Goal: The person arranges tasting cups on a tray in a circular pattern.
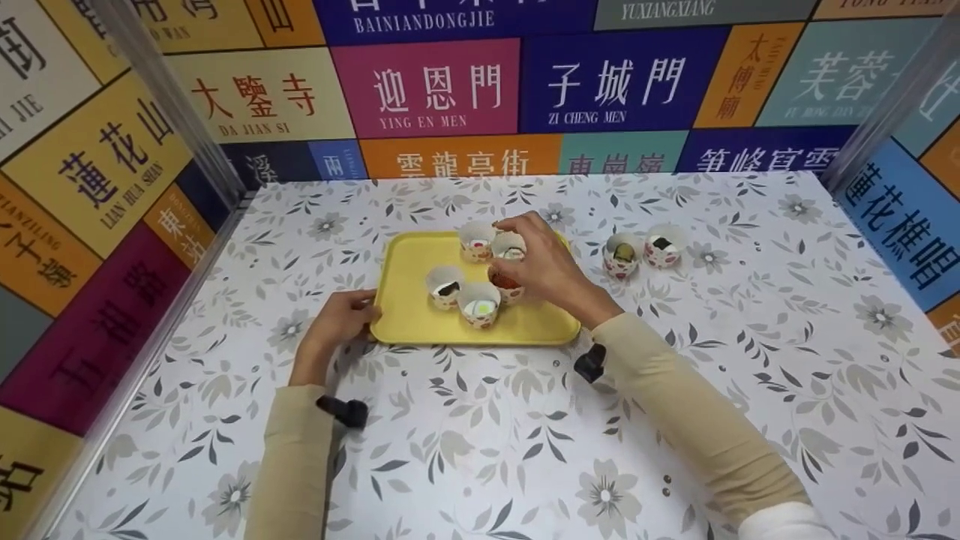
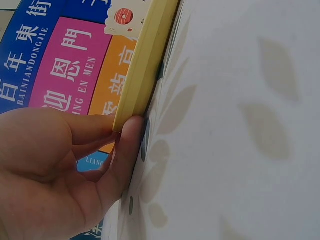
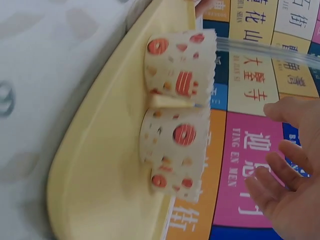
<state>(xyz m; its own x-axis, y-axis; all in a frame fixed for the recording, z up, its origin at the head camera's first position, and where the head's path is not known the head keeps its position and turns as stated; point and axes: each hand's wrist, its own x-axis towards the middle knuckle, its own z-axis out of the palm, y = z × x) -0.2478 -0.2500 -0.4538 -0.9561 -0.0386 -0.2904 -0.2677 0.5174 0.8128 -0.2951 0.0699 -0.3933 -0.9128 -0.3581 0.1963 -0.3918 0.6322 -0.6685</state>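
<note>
My left grip (image 1: 339, 322) pinches the rim of the yellow rectangular tray (image 1: 403, 262) at its left side, near the lower-left corner. In the left wrist view, fingers lie against the tray's edge and one digit sits between that edge and the worktop. My right grip (image 1: 551, 270) is wide and holds nothing: its thumb and fingers stand apart, loosely bent, above the cups at the tray's right half. The right wrist view shows them clear of the three cups visible there.

The tray is in the middle of the frame, on the white worktop (image 1: 420, 457) with grey flowers and leaves. Five small white paper cups printed with red designs stand upright on it. The rear cup (image 1: 477, 241) has a pink-red spot inside. The pale-filled cup (image 1: 510, 241) beside it is partly behind my right grip, and so is the cup with orange-red contents (image 1: 513, 295) in front of that. The left cup (image 1: 445, 287) contains a dark piece (image 1: 449, 290), and the front cup (image 1: 480, 309) has a yellow-green bit (image 1: 485, 307) on white.

Right of the tray, well apart from it, two more matching cups stand near each other: one with an olive-green piece (image 1: 623, 253), the other with a black piece (image 1: 663, 244).

Beige sleeves (image 1: 289, 450) cover my arms, with a black fitting (image 1: 345, 411) at each wrist. Across the top of the frame runs a wall of coloured panels (image 1: 426, 90) lettered in Chinese and Latin script.
</note>
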